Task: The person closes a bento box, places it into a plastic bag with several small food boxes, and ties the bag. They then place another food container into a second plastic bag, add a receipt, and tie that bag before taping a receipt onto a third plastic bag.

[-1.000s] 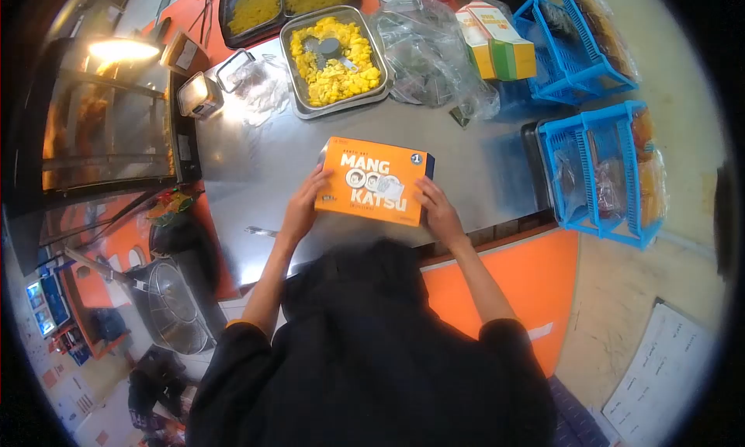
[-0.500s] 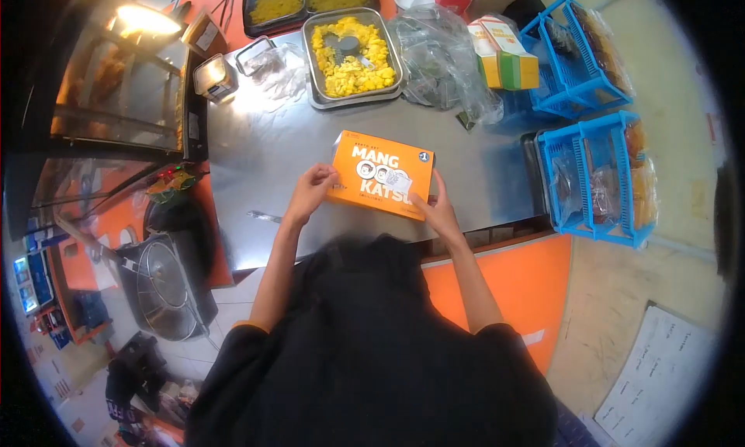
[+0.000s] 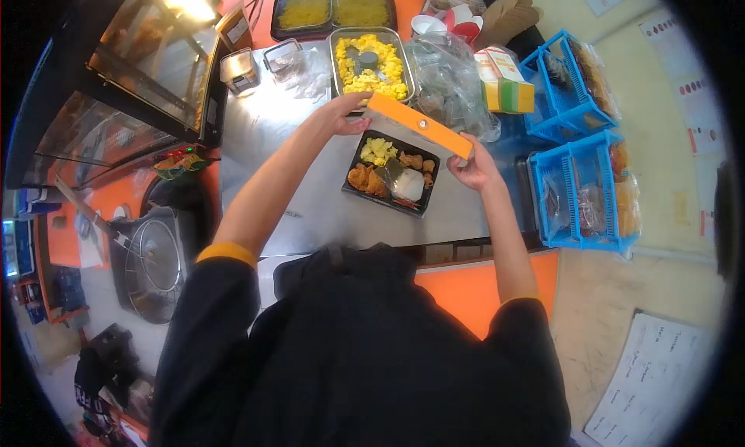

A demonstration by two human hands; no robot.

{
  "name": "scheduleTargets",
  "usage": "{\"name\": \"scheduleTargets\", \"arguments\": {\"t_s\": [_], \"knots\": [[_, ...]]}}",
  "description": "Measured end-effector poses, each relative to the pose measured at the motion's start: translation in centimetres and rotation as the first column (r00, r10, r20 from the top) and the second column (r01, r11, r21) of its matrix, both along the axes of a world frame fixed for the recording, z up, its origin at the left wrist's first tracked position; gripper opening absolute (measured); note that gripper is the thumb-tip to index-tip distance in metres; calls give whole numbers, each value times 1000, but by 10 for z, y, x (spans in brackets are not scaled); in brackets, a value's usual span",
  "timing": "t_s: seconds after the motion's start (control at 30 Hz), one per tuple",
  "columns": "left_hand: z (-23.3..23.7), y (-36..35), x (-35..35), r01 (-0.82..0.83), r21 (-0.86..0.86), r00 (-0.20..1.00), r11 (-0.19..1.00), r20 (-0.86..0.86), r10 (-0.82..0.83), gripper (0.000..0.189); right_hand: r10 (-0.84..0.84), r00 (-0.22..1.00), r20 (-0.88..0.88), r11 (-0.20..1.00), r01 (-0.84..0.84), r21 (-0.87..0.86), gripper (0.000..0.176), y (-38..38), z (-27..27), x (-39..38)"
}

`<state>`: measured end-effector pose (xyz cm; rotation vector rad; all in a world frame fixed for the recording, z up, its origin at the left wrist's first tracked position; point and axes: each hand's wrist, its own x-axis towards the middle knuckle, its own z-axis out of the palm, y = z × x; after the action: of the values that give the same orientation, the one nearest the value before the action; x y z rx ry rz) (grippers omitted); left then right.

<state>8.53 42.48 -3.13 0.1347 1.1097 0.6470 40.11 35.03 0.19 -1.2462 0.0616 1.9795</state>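
Frame centre: left hand [image 3: 341, 109] and right hand [image 3: 472, 166] grasp opposite ends of a flat orange cardboard lid [image 3: 419, 126], tilted above the black plastic meal tray [image 3: 351, 192]. A slipping fingertip hold may drop it onto the food [image 3: 378, 150].

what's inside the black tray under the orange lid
In the black tray lie yellow egg-like pieces, brown fried pieces and a pale wrapped packet. The raised orange lid covers part of its far edge.
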Motion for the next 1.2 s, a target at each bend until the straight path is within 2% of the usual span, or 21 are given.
{"name": "scheduleTargets", "arguments": {"t_s": [0.1, 0.17, 0.23, 0.27, 0.3, 0.33, 0.4, 0.43, 0.47, 0.5, 0.53, 0.6, 0.7, 0.73, 0.77, 0.87, 0.9, 0.97, 1.0, 1.07, 1.2], "knots": [[40, -3, 12, -98, -95, 991, 991, -99, 89, 68, 8, 999, -33, 999, -9, -41, 38, 11, -10, 3], [24, 1, 10, -125, -110, 990, 986, -83, 116, 73, 27, 1000, -2, 1000, -27, -15, 37, 4, -12, 3], [7, -3, 5, -166, 29, 985, 986, 61, 164, 76, 41, 999, 27, 999, -41, 4, 36, -11, -15, 5], [-5, -10, -1, -161, 23, 985, 987, 60, 159, 76, 92, 990, 111, 995, -96, 28, 39, -20, -19, 7], [-20, -22, -8, -77, 183, 995, 980, 80, 64, 71, 140, 971, 195, 987, -152, 48, 42, -29, -22, 8], [-30, -35, -10, 4, 341, 996, 940, 85, -35, 67, 135, 972, 193, 988, -147, 46, 42, -40, -25, 9], [-40, -71, -7, -49, 292, 989, 955, -120, 88, 70, 316, 862, 396, 903, -401, 152, 57, -66, -31, 6], [-43, -92, -7, 28, 334, 972, 942, -228, 52, 73, 309, 866, 394, 906, -394, 156, 57, -79, -42, 3], [-46, -110, -7, 110, 365, 942, 924, -335, 20, 76, 300, 839, 454, 913, -391, 118, 69, -94, -62, 0], [-55, -123, -8, 117, 365, 942, 923, -336, 13, 76, 295, 806, 513, 919, -385, 78, 81, -106, -79, -2], [-69, -136, -8, 100, 402, 941, 910, -336, 45, 75, 292, 809, 511, 922, -381, 76, 81, -115, -91, -5], [-86, -156, -5, 85, 431, 939, 898, -337, 73, 75, 349, 742, 573, 899, -437, 18, 95, -130, -110, -9], [-97, -169, 0, 141, 489, 883, 861, -456, 115, 77, 327, 809, 488, 918, -395, 38, 90, -143, -123, -14], [-98, -170, 2, 151, 502, 850, 852, -505, 148, 75, 343, 795, 500, 914, -404, 17, 75, -146, -121, -15], [-100, -172, 4, 162, 514, 815, 842, -552, 180, 72, 339, 797, 499, 916, -400, 16, 75, -147, -118, -15], [-76, -180, 8, 237, 430, 745, 871, -656, 121, 66, 333, 840, 429, 918, -393, 56, 68, -150, -110, -18], [-78, -183, 8, 243, 428, 745, 871, -657, 115, 66, 293, 850, 439, 923, -371, 102, 64, -152, -112, -19], [-85, -188, 7, 167, 285, 772, 944, -634, 54, 63, 248, 860, 445, 927, -344, 148, 60, -154, -114, -21], [-89, -190, 7, 171, 284, 771, 943, -635, 51, 63, 216, 877, 429, 928, -321, 188, 58, -157, -116, -23], [-99, -196, 7, 65, 285, 867, 956, -491, 87, 64, 186, 892, 412, 929, -296, 222, 56, -161, -120, -24], [-101, -201, 11, 16, 286, 882, 958, -455, 121, 59, 137, 894, 426, 931, -263, 253, 52, -170, -115, -30]]}}
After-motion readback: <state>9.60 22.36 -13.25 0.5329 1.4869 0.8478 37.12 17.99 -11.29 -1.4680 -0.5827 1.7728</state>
